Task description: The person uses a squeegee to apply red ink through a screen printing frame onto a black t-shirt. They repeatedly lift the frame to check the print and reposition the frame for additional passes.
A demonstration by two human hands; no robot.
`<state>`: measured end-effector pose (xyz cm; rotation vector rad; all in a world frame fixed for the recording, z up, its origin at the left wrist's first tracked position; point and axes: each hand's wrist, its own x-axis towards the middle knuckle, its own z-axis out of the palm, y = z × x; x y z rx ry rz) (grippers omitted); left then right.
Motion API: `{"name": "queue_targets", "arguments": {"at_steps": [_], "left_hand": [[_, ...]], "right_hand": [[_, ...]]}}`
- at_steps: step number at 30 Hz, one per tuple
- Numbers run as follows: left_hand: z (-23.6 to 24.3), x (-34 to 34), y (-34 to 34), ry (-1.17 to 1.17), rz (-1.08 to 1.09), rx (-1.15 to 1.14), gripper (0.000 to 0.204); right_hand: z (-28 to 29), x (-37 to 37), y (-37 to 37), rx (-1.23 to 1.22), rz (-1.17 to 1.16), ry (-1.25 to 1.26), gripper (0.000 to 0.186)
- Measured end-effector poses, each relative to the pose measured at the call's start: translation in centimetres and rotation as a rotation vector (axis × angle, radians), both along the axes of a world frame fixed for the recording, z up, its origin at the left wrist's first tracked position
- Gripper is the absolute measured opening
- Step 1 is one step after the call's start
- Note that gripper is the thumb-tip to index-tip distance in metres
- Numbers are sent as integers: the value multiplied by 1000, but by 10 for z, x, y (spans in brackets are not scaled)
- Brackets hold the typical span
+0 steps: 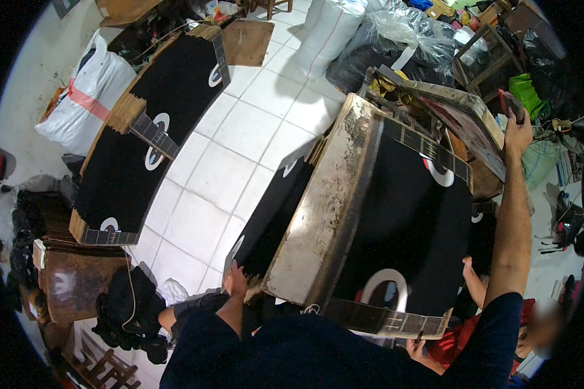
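My left hand (pixel 235 281) is at the lower left edge of a stack of black printed sheets (pixel 272 214), fingers curled on its edge. My right hand (pixel 517 126) is raised at the upper right, closed round a dark object with red on it (pixel 509 102), beside a raised wooden-framed screen (pixel 470 123). Between my hands lies a large black sheet (pixel 402 227) with white ring prints and grey strip borders, along a long stained pale board (pixel 311 207).
A co-worker in red (pixel 444 352) is at the lower right, hands at the sheet's edges. At left are more printed stacks (pixel 143 149), white sacks (pixel 84 110) and brown boards (pixel 78 292). Plastic bags (pixel 389 39) pile at the back; tiled floor (pixel 214 175) runs between the stacks.
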<state>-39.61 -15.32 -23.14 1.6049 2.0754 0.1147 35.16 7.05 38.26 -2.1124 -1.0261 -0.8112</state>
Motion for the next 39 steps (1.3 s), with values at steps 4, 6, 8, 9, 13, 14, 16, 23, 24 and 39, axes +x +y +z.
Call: {"name": "queue_targets", "arguments": {"at_steps": [4,6,8,9,13,14,16,23,24,39], "left_hand": [[13,-29,8,59,-3,-273,29],[31,-41,23,81,-85,-288,26],[58,-43,41,126,-251,-60,23],[76,-40,49,64,-264,53,22],[153,5,113,-89,-273,560,13],[174,16,134,-212,-240,559,16],[212,39,169,-234,-215,439,16],[346,122,230,-456,-65,803,29],[367,130,230,-465,-77,882,28],[528,260,-19,-189,-584,1265,25]], "right_hand": [[3,5,1,-15,-10,-103,47],[4,7,1,-20,7,-66,42],[5,9,3,-13,13,-73,40],[6,11,5,-8,9,-97,40],[10,12,12,-23,-56,-115,41],[12,11,14,-8,-38,-107,42],[12,8,13,17,13,-102,42],[14,-20,8,57,131,7,42],[13,-24,6,64,151,37,43],[-13,-40,-2,158,375,-24,31]]}}
